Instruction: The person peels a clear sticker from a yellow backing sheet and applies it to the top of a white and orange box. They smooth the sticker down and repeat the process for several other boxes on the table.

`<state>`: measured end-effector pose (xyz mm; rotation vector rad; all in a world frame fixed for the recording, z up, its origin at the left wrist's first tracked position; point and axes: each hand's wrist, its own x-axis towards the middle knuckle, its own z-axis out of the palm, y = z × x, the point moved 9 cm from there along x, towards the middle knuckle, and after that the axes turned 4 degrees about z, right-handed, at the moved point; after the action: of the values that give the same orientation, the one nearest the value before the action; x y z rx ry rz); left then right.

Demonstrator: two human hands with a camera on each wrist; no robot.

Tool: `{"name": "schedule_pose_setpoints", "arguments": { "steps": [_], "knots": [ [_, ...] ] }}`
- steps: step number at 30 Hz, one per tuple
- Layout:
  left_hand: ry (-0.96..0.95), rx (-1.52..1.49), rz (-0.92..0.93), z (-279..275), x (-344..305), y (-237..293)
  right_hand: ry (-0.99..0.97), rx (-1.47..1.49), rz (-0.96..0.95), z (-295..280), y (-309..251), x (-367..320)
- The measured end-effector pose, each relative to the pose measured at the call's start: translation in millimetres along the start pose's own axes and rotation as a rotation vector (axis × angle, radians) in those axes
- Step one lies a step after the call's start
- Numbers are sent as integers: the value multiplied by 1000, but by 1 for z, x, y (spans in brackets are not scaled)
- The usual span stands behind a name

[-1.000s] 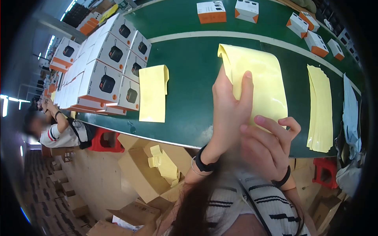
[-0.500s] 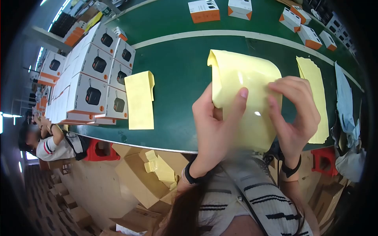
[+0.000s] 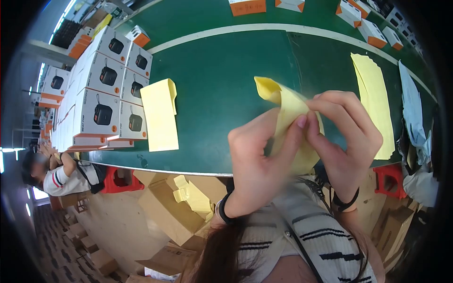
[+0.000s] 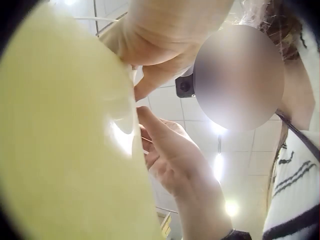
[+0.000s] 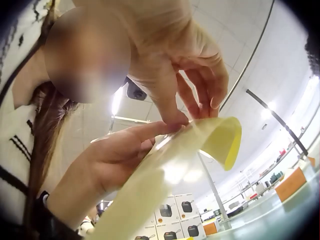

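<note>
Yellow plastic bag (image 3: 289, 123): glossy, thin, curled over at top, held upright off green table, centre-right of head frame, mouth open.

left hand (image 3: 257, 158) raised, right hand (image 3: 347, 137) opposite, fingertips pinching together

yellow sheet (image 3: 288, 118) lifted, curled — hands (image 3: 302, 146) closer

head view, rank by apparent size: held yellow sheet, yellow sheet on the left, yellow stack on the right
Largest: yellow stack
Next: left sheet
Unranked: held sheet, curled, partly covered, nearer the camera
</note>
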<state>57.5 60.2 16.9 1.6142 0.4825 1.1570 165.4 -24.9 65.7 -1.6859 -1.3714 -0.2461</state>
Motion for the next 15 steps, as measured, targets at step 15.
{"name": "schedule_pose_setpoints", "arguments": {
  "steps": [15],
  "knots": [
    [-17, 137, -10, 1, -4, 6, -53, 109, 99, 5, 15, 2]
  ]
}}
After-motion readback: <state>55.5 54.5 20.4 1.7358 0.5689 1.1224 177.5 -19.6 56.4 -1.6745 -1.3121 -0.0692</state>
